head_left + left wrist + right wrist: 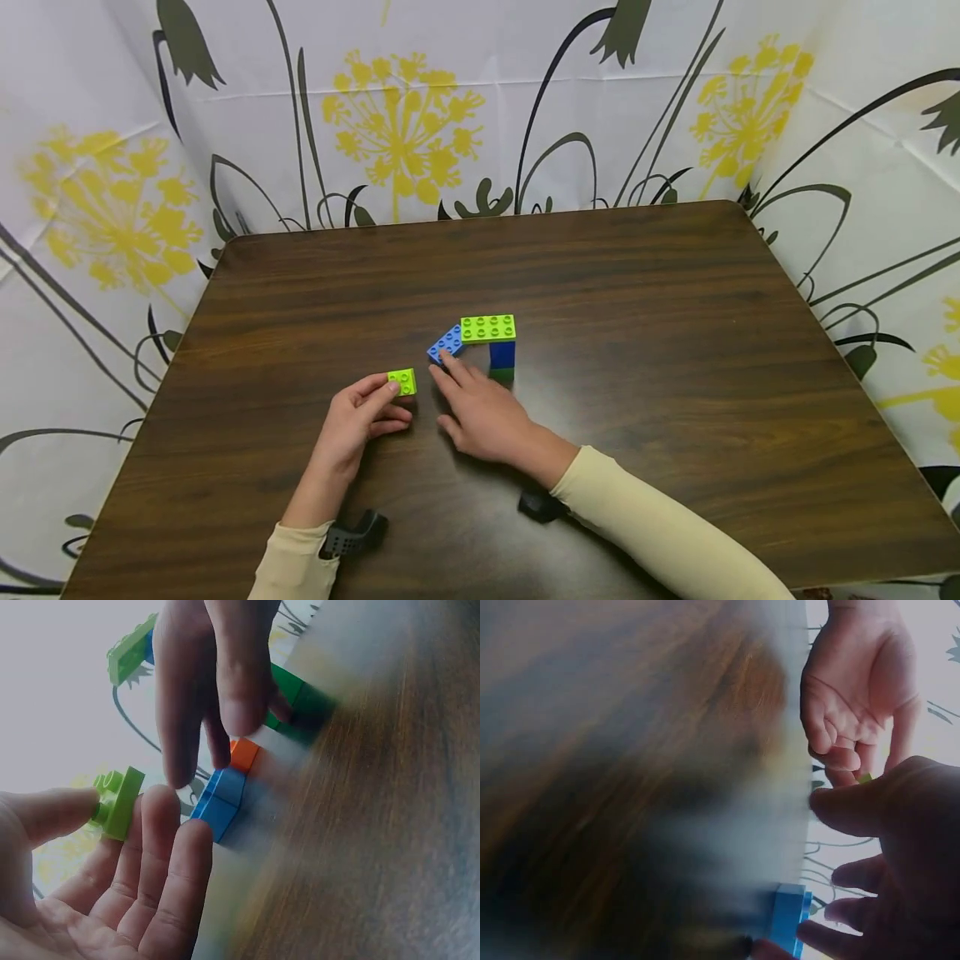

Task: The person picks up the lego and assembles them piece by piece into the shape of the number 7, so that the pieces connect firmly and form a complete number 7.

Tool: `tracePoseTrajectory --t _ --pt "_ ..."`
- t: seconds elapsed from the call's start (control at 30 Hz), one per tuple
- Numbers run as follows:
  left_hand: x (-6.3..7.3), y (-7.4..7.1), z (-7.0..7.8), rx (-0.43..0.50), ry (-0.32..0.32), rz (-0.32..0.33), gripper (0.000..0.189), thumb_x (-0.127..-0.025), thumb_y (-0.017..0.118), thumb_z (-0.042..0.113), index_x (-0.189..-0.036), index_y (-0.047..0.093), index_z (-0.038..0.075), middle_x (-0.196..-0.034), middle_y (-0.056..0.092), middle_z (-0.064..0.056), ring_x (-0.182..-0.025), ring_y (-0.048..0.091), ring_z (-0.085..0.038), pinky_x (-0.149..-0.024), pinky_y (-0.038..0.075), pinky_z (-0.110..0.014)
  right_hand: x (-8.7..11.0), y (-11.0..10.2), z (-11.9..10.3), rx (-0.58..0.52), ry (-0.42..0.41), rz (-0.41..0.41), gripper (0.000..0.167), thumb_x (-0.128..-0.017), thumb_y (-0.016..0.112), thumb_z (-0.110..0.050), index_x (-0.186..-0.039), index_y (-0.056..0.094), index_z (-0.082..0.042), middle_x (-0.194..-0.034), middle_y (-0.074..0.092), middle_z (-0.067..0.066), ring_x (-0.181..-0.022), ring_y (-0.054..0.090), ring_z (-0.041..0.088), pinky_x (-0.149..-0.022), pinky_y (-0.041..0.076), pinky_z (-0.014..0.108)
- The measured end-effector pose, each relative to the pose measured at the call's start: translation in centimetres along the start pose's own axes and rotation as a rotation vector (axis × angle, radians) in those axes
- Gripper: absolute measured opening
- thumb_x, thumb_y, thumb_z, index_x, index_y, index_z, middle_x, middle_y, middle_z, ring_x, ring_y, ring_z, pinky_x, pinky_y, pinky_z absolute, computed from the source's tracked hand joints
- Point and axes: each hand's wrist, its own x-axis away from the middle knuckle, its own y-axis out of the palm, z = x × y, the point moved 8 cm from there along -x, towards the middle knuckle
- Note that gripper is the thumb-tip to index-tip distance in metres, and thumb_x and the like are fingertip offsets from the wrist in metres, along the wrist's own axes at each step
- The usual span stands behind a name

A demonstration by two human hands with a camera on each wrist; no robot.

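Between thumb and fingers, my left hand (pixel 352 421) pinches a small lime-green toy brick (pixel 402 382) with studs on top. My right hand (pixel 487 412) reaches in from the right, fingers extended, its fingertips right at the blue brick (pixel 446 343). A long lime-green brick (pixel 488 328) spans from that blue brick to a stack with a dark blue brick (pixel 502 354) above a green one (pixel 502 374). In the left wrist view an orange brick (pixel 245 754) shows beside the blue brick (pixel 217 802), partly behind my right hand (pixel 225 667).
The bricks stand on a dark wood-grain table (pixel 637 333). Behind it hangs a white curtain (pixel 480 108) with yellow flowers and grey stems. A black wrist strap (pixel 352 535) sits at the left sleeve, and a black device (pixel 540 505) at the right one.
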Motion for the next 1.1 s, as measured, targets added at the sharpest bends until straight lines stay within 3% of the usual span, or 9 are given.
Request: tracePoseTrajectory --t 0.2,0.4,0.5,0.67,0.83,1.1 --pt "-0.2 0.3 -0.3 -0.019 -0.017 0.004 0.041 -0.100 0.059 0.019 -0.129 0.050 -0.009 -0.094 0.069 -0.014 -0.068 0.067 -0.015 -0.066 0.060 -0.033 -1.0 0.7 -0.1 0.138 0.038 -0.037 0.075 -0.097 0.058 -0.043 -0.157 0.023 -0.015 -0.163 0.013 0.008 -0.144 0.028 0.025 -0.103 0.044 0.045" --pt "0.0 0.3 -0.3 -0.008 -0.021 0.008 0.039 -0.100 0.060 0.018 -0.127 0.051 -0.008 -0.095 0.068 -0.016 -0.067 0.067 -0.016 -0.066 0.060 -0.034 -0.9 0.0 -0.2 0.115 -0.012 0.022 0.066 -0.096 0.061 -0.040 -0.151 0.037 -0.013 -0.150 0.037 0.006 -0.128 0.047 0.022 -0.093 0.051 0.039" --pt "0.1 0.2 -0.2 0.005 -0.016 0.012 0.037 -0.099 0.060 0.018 -0.125 0.052 -0.007 -0.095 0.069 -0.017 -0.067 0.067 -0.017 -0.065 0.060 -0.034 -0.5 -0.5 -0.2 0.115 -0.047 0.055 0.055 -0.096 0.062 -0.038 -0.142 0.051 -0.012 -0.135 0.048 0.004 -0.115 0.055 0.018 -0.084 0.053 0.033" --pt "0.1 0.2 -0.4 -0.006 -0.017 0.004 0.037 -0.099 0.060 0.019 -0.125 0.051 -0.006 -0.094 0.070 -0.014 -0.068 0.067 -0.016 -0.066 0.060 -0.034 0.2 -1.7 0.0 0.097 -0.081 0.122 0.027 -0.093 0.068 -0.032 -0.112 0.070 -0.014 -0.109 0.057 0.001 -0.087 0.060 0.013 -0.071 0.054 0.029" --pt "0.0 0.4 -0.6 -0.017 -0.029 -0.009 0.038 -0.099 0.060 0.021 -0.125 0.052 -0.006 -0.093 0.070 -0.013 -0.069 0.067 -0.016 -0.067 0.060 -0.034 0.9 -2.1 0.8 0.055 -0.090 0.162 0.021 -0.086 0.076 -0.034 -0.094 0.068 -0.017 -0.093 0.053 -0.002 -0.067 0.053 0.010 -0.058 0.050 0.028" --pt "-0.1 1.0 -0.9 -0.063 -0.059 -0.055 0.039 -0.099 0.061 0.022 -0.123 0.051 -0.007 -0.098 0.069 -0.017 -0.075 0.068 -0.019 -0.070 0.060 -0.036 2.0 -2.8 1.7 0.066 -0.149 0.194 0.021 -0.081 0.081 -0.024 -0.084 0.062 -0.016 -0.081 0.059 -0.006 -0.072 0.058 0.010 -0.062 0.051 0.030"
